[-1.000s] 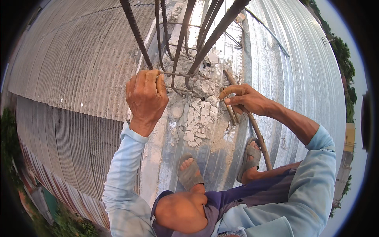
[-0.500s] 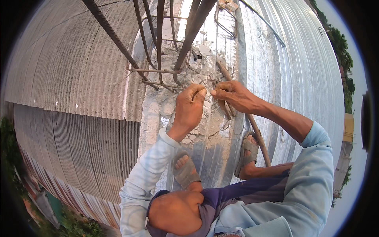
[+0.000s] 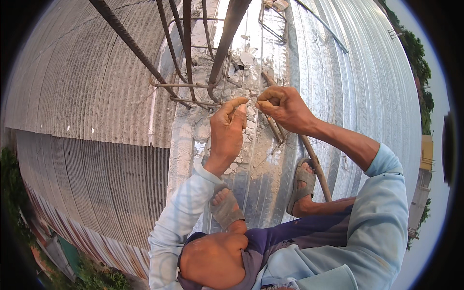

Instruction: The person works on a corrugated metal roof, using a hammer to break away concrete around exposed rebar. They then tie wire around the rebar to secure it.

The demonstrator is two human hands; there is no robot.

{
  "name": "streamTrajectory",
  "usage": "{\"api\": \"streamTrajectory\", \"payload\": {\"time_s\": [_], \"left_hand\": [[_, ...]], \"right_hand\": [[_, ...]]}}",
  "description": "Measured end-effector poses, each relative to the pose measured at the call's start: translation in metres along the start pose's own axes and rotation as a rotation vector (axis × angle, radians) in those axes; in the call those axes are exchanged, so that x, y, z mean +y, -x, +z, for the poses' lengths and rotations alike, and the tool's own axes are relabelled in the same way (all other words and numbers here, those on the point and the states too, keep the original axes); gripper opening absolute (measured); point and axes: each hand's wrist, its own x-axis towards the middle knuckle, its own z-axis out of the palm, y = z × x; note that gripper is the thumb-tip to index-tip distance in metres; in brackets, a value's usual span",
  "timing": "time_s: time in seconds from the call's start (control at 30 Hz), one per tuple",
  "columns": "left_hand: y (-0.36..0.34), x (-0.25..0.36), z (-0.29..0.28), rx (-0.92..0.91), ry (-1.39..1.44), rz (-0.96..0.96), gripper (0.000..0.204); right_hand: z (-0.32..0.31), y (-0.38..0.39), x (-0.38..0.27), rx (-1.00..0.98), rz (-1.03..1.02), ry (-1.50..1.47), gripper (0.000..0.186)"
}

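Note:
My left hand [image 3: 227, 135] is raised over broken concrete [image 3: 201, 130], with thumb and forefinger pinched together. Facing it a short gap away, my right hand [image 3: 289, 110] has its fingers curled and their tips pressed against the thumb. Something thin and wire-like shows around the fingertips, but whether either hand grips it is too fine to make out. Just beyond my left hand rise several rusty steel reinforcing bars [image 3: 187, 48], tied by bent steel stirrups [image 3: 174, 85]. A wooden stick [image 3: 315, 164] slants below my right forearm, partly hidden by that hand.
Grey corrugated roofing [image 3: 92, 82] spreads to the left, and shiny ribbed metal sheets [image 3: 348, 92] to the right. My sandalled feet rest on the metal, the left sandal [image 3: 224, 212] and right sandal [image 3: 298, 193] apart. Another bent stirrup [image 3: 273, 30] lies farther off.
Both hands have shifted slightly. The right hand has risen a little and its fingers are more curled. The whole view has moved slightly, so the bars appear farther left.

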Motion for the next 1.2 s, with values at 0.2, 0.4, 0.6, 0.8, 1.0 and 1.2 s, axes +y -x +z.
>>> {"api": "streamTrajectory", "payload": {"time_s": [0.2,0.4,0.6,0.8,1.0,1.2], "left_hand": [[-0.002,-0.005,-0.002,0.032,0.125,0.070,0.018],[0.000,-0.007,-0.012,0.001,0.069,0.179,0.018],[0.005,-0.001,-0.015,-0.045,-0.005,0.073,0.024],[0.009,0.004,-0.006,-0.094,0.030,0.063,0.029],[0.005,0.005,-0.004,-0.180,0.109,0.030,0.030],[-0.009,0.004,-0.032,-0.429,0.533,-0.257,0.027]], "right_hand": [[0.010,-0.003,-0.004,0.002,-0.005,-0.237,0.019],[0.004,-0.004,-0.005,-0.357,0.489,-0.954,0.016],[-0.006,-0.004,0.001,-0.384,0.448,-0.730,0.016],[-0.001,-0.006,-0.003,-0.170,0.240,-0.176,0.016],[-0.002,-0.004,-0.005,-0.162,0.147,-0.147,0.018],[-0.021,-0.017,0.007,-0.341,0.120,0.038,0.025]]}}
